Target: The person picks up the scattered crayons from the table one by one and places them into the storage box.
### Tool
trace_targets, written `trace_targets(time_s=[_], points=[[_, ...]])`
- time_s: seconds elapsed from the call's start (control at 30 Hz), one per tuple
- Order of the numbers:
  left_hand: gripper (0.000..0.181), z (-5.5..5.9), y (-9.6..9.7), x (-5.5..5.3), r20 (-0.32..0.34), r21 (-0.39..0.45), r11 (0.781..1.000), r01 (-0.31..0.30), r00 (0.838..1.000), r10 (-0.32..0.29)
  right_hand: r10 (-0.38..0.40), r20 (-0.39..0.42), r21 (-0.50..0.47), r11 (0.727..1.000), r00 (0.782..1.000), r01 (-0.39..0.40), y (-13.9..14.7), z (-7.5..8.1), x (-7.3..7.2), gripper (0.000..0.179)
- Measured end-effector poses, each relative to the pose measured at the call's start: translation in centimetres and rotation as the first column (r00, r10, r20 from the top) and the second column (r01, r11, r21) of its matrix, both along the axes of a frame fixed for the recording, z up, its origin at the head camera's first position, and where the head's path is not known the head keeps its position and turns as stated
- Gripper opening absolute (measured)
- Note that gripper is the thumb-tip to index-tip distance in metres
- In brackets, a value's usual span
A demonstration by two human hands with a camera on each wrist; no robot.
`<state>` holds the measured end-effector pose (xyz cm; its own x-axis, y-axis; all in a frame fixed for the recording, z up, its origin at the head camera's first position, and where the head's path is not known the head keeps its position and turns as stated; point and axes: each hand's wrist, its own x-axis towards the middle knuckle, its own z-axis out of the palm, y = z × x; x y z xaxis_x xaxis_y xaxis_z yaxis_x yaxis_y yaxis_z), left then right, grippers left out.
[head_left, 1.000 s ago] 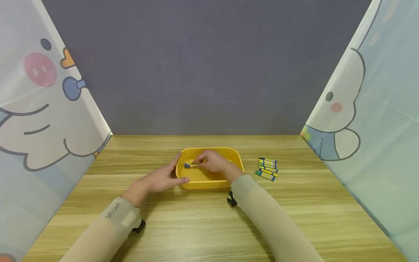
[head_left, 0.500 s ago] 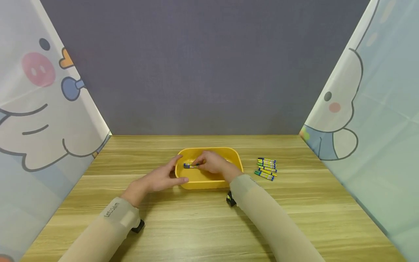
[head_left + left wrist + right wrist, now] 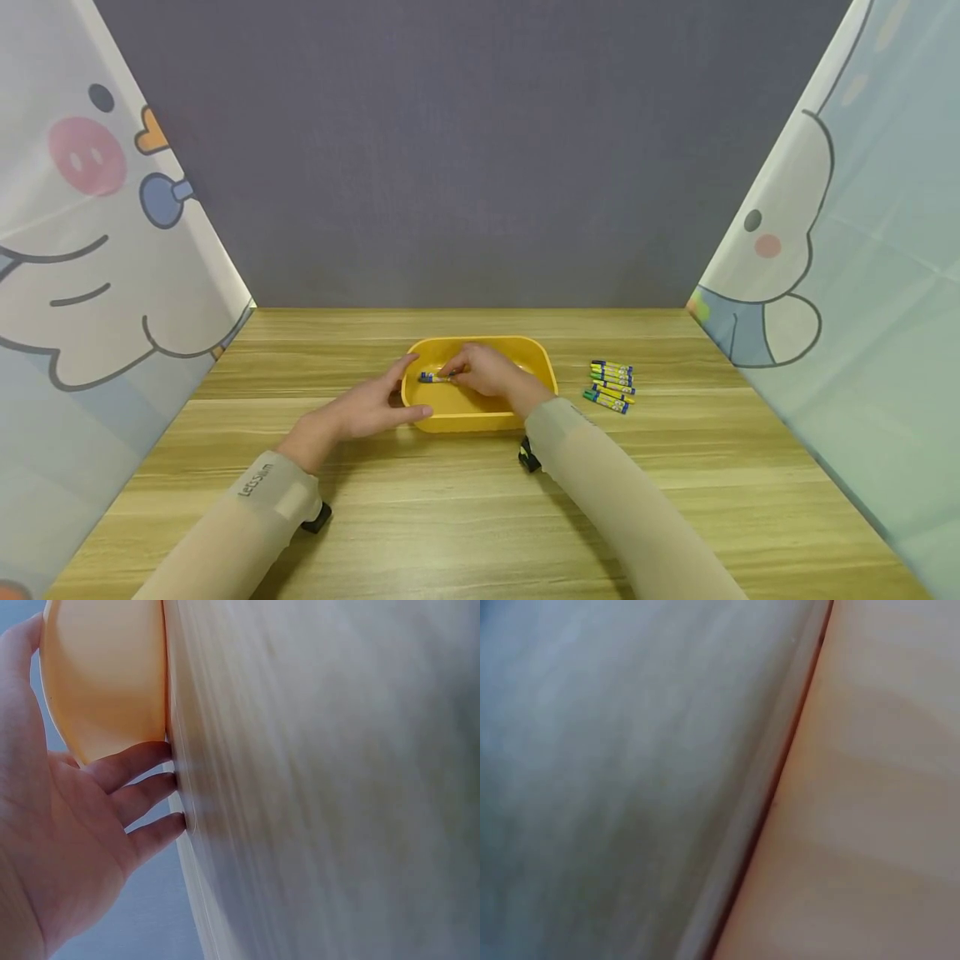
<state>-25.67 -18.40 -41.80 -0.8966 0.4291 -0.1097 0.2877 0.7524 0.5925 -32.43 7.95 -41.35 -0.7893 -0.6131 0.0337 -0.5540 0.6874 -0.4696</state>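
A yellow plastic basin (image 3: 472, 423) stands on the table in the head view. My left hand (image 3: 366, 408) rests at its left end, thumb along the near rim and fingers against the outside. In the left wrist view, several fingertips of the left hand (image 3: 82, 817) touch the tabletop beside the basin wall (image 3: 109, 675). Inside the basin, my right hand (image 3: 487, 370) pinches a dark-tipped crayon (image 3: 438, 380) low over the floor, beside another crayon (image 3: 425, 375). The right hand's fingers partly hide both crayons. Only the basin's side and the tabletop show in the right wrist view.
Several yellow-and-blue wrapped crayons (image 3: 613, 388) lie in a loose row on the wooden table (image 3: 420, 517), right of the basin. A grey panel (image 3: 472, 158) rises behind the table. Cartoon-printed cloths (image 3: 97, 250) hang at both sides.
The right hand keeps hold at the crayons, which shift and turn slightly on the basin's floor. The left hand stays at the basin's left end, and the crayons outside have not moved.
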Motion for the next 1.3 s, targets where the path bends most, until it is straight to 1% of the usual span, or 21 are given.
trace_targets(time_s=[0.17,0.27,0.37,0.53,0.6,0.7,0.8,0.87,0.97,1.03,1.17,1.3], points=[[0.114,0.0,0.0,0.0,-0.004,-0.005,1.0,0.002,1.0,-0.002,-0.01,0.02,-0.021,1.0,1.0,0.01,0.0,0.2,0.1,0.024],[0.114,0.0,0.0,0.0,-0.003,-0.005,1.0,0.002,1.0,-0.002,-0.009,0.035,-0.055,0.998,0.999,0.011,0.2,0.4,0.1,0.025],[0.113,0.0,0.1,0.1,-0.001,0.001,1.0,0.005,1.0,-0.005,-0.002,0.05,-0.115,0.993,0.999,0.008,0.6,1.1,0.2,0.025],[0.115,-0.1,0.2,0.1,-0.002,-0.002,1.0,0.001,1.0,-0.001,0.003,0.012,-0.185,0.983,1.0,-0.001,2.7,2.9,0.4,0.025],[0.115,-0.1,0.1,0.0,-0.002,-0.008,1.0,-0.003,1.0,0.003,-0.005,-0.001,-0.205,0.979,1.0,0.004,4.1,3.7,0.5,0.026],[0.115,-0.1,0.1,0.0,-0.004,-0.009,1.0,-0.006,1.0,0.006,-0.047,-0.002,-0.223,0.974,0.999,0.046,6.7,4.6,0.4,0.027],[0.115,-0.1,-0.1,0.0,-0.006,-0.014,1.0,-0.007,1.0,0.007,-0.114,0.035,-0.233,0.965,0.993,0.119,9.6,5.1,0.4,0.029],[0.115,-0.1,-0.1,0.1,-0.005,-0.019,1.0,-0.008,1.0,0.008,-0.159,0.054,-0.238,0.957,0.986,0.168,11.8,5.2,0.5,0.03],[0.115,0.0,0.0,0.2,-0.002,-0.023,1.0,-0.008,1.0,0.008,-0.211,0.064,-0.242,0.945,0.975,0.221,15.1,4.9,0.5,0.029],[0.115,0.0,0.0,0.2,0.003,-0.021,1.0,-0.011,1.0,0.011,-0.239,0.058,-0.23,0.942,0.969,0.246,17.2,4.5,0.5,0.029],[0.116,0.1,0.0,0.3,0.015,-0.02,1.0,-0.015,1.0,0.015,-0.264,0.066,-0.19,0.943,0.962,0.272,20.9,3.6,0.4,0.031],[0.115,0.2,0.1,0.2,0.021,-0.02,1.0,-0.018,1.0,0.018,-0.279,0.078,-0.154,0.945,0.957,0.288,23.7,2.7,0.4,0.034]])
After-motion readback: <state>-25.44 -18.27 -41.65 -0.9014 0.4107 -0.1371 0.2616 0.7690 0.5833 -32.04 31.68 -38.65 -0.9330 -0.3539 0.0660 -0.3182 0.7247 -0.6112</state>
